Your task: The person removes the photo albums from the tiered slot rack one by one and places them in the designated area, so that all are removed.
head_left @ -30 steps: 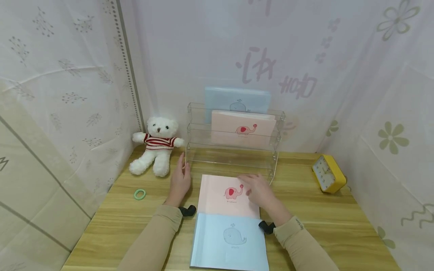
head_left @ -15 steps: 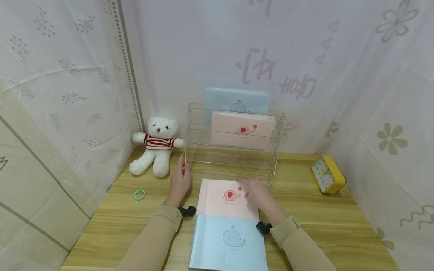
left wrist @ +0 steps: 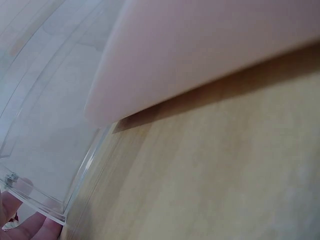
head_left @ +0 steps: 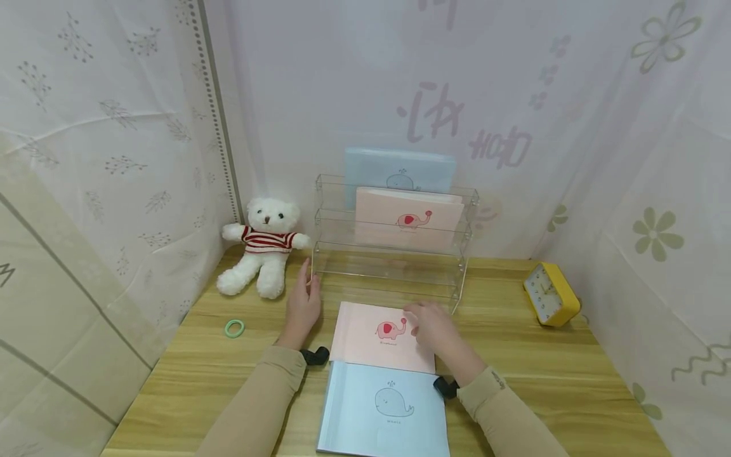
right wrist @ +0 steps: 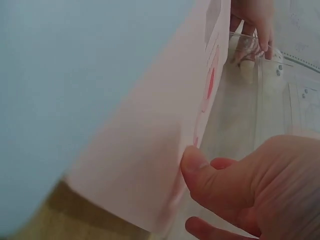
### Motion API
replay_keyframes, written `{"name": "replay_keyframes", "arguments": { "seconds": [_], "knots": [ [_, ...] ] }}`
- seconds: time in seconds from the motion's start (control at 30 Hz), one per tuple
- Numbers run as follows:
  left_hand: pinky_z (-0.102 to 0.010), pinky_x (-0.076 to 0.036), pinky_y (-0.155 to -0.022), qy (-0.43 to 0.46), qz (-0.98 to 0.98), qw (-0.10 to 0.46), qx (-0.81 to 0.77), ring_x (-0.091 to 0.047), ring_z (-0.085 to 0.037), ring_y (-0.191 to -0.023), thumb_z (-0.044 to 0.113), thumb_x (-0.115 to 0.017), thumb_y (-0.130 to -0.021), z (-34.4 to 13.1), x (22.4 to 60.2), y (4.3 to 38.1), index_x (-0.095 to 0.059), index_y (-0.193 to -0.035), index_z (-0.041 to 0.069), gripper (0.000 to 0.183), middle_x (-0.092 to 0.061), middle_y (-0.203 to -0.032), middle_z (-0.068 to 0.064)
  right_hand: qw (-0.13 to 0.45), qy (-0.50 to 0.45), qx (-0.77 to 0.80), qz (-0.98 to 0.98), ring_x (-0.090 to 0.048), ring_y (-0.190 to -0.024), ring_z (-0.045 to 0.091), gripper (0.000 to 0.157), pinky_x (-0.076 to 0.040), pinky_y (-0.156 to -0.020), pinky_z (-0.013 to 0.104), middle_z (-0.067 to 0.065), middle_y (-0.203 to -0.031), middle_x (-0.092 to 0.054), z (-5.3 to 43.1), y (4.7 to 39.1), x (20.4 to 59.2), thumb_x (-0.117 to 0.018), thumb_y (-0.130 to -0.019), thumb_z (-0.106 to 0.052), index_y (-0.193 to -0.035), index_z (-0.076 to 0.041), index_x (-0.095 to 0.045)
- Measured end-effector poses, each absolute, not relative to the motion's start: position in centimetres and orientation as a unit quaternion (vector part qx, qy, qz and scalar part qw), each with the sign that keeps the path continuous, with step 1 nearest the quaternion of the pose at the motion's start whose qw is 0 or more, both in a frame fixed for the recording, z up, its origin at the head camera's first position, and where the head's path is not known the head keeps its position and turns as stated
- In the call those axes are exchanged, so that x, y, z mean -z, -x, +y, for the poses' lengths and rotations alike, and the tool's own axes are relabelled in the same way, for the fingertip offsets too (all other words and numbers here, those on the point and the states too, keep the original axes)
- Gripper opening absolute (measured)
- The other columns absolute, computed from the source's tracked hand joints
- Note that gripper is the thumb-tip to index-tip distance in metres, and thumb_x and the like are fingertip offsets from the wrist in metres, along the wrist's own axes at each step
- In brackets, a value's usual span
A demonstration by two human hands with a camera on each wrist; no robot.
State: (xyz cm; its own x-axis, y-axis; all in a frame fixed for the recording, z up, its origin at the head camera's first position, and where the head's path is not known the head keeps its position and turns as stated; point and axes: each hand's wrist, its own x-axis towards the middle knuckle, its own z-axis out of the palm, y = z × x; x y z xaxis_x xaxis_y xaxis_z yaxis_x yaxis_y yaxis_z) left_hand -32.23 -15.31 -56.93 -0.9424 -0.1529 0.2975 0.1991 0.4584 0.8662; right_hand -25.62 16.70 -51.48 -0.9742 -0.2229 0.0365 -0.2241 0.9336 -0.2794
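A pink book (head_left: 371, 333) with a red elephant on its cover is just in front of the clear acrylic rack (head_left: 388, 260). Its lower edge meets a pale blue book (head_left: 382, 409) bearing a whale. My right hand (head_left: 434, 327) is at the pink book's upper right corner; in the right wrist view the thumb (right wrist: 195, 162) presses on the cover's edge, the other fingers curled beside it. With my left hand (head_left: 302, 308) I hold the rack's left front corner, the fingers (left wrist: 37, 227) showing round the clear panel in the left wrist view.
The rack holds another blue whale book (head_left: 400, 168) at the back and a pink elephant book (head_left: 411, 219) before it. A white teddy bear (head_left: 268, 247) sits left of the rack. A green ring (head_left: 234, 328) lies nearby; a yellow clock (head_left: 551, 294) stands far right.
The pink book has slid slightly toward me, its top edge now farther from the rack. My right hand has moved slightly with it; my left hand has stayed at the rack.
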Motion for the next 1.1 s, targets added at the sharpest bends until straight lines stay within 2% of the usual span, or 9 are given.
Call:
{"name": "replay_keyframes", "arguments": {
  "seconds": [0.1, 0.23, 0.37, 0.43, 0.63, 0.83, 0.97, 1.1],
  "knots": [
    [-0.068, -0.054, -0.111, 0.014, -0.837, 0.167, 0.521, -0.068, -0.049, -0.136, 0.035, -0.042, -0.121, -15.3, 57.0, 32.3, -0.028, -0.176, 0.026, 0.058, -0.057, -0.161, -0.028, 0.046, -0.124, -0.140, -0.981, -0.069, -0.132, 0.044, 0.044, -0.056, -0.113, 0.062, 0.015, -0.140, -0.075, 17.1, 25.8, 50.9, -0.088, -0.094, -0.018, -0.137, -0.017, -0.077],
    [-0.068, -0.053, -0.112, 0.012, -0.837, 0.163, 0.522, -0.066, -0.048, -0.138, 0.032, -0.042, -0.120, -15.3, 57.0, 32.4, -0.027, -0.176, 0.026, 0.058, -0.055, -0.163, -0.027, 0.150, -0.141, -0.182, -0.961, -0.071, -0.126, 0.045, 0.033, -0.059, -0.108, 0.062, 0.018, -0.133, -0.077, 18.0, 26.8, 48.5, -0.083, -0.100, -0.026, -0.129, -0.011, -0.079],
    [-0.067, -0.053, -0.113, 0.011, -0.836, 0.164, 0.523, -0.067, -0.048, -0.138, 0.032, -0.042, -0.120, -15.3, 57.0, 32.4, -0.028, -0.176, 0.026, 0.058, -0.056, -0.162, -0.027, 0.235, -0.131, -0.268, -0.925, -0.069, -0.123, 0.046, 0.035, -0.058, -0.106, 0.062, 0.022, -0.130, -0.074, 19.1, 28.3, 44.9, -0.081, -0.102, -0.025, -0.128, -0.003, -0.075],
    [-0.067, -0.054, -0.113, 0.012, -0.837, 0.163, 0.522, -0.068, -0.048, -0.137, 0.033, -0.042, -0.121, -15.3, 57.0, 32.4, -0.027, -0.176, 0.025, 0.058, -0.056, -0.162, -0.027, 0.253, -0.111, -0.321, -0.906, -0.066, -0.126, 0.046, 0.040, -0.056, -0.109, 0.062, 0.024, -0.134, -0.070, 19.6, 29.0, 43.2, -0.079, -0.104, -0.025, -0.133, 0.001, -0.069],
    [-0.066, -0.053, -0.114, 0.013, -0.839, 0.163, 0.520, -0.067, -0.048, -0.137, 0.036, -0.041, -0.120, -15.4, 56.9, 32.3, -0.029, -0.176, 0.022, 0.058, -0.057, -0.162, -0.027, 0.280, -0.065, -0.412, -0.865, -0.056, -0.139, 0.045, 0.060, -0.048, -0.122, 0.060, 0.026, -0.149, -0.057, 20.6, 31.2, 38.9, -0.074, -0.107, -0.030, -0.152, 0.002, -0.050],
    [-0.067, -0.053, -0.113, 0.011, -0.840, 0.168, 0.516, -0.068, -0.049, -0.135, 0.032, -0.043, -0.120, -15.4, 56.8, 32.3, -0.029, -0.176, 0.022, 0.058, -0.059, -0.159, -0.028, 0.259, -0.048, -0.418, -0.869, -0.057, -0.141, 0.045, 0.077, -0.048, -0.122, 0.060, 0.027, -0.155, -0.050, 20.8, 33.1, 37.0, -0.075, -0.105, -0.040, -0.162, -0.002, -0.039],
    [-0.067, -0.053, -0.113, 0.007, -0.840, 0.165, 0.517, -0.069, -0.049, -0.134, 0.030, -0.045, -0.120, -15.3, 56.6, 32.1, -0.031, -0.175, 0.020, 0.058, -0.059, -0.159, -0.028, 0.239, -0.036, -0.438, -0.866, -0.054, -0.142, 0.044, 0.083, -0.048, -0.122, 0.060, 0.026, -0.159, -0.047, 20.8, 34.0, 36.5, -0.076, -0.104, -0.042, -0.165, -0.003, -0.036],
    [-0.067, -0.053, -0.113, 0.004, -0.837, 0.167, 0.521, -0.068, -0.049, -0.135, 0.030, -0.046, -0.119, -15.3, 56.6, 32.0, -0.032, -0.175, 0.020, 0.058, -0.059, -0.159, -0.028, 0.233, -0.022, -0.452, -0.861, -0.052, -0.133, 0.041, 0.085, -0.050, -0.113, 0.056, 0.024, -0.155, -0.048, 20.4, 34.6, 35.8, -0.079, -0.102, -0.043, -0.165, -0.006, -0.036]
  ]
}}
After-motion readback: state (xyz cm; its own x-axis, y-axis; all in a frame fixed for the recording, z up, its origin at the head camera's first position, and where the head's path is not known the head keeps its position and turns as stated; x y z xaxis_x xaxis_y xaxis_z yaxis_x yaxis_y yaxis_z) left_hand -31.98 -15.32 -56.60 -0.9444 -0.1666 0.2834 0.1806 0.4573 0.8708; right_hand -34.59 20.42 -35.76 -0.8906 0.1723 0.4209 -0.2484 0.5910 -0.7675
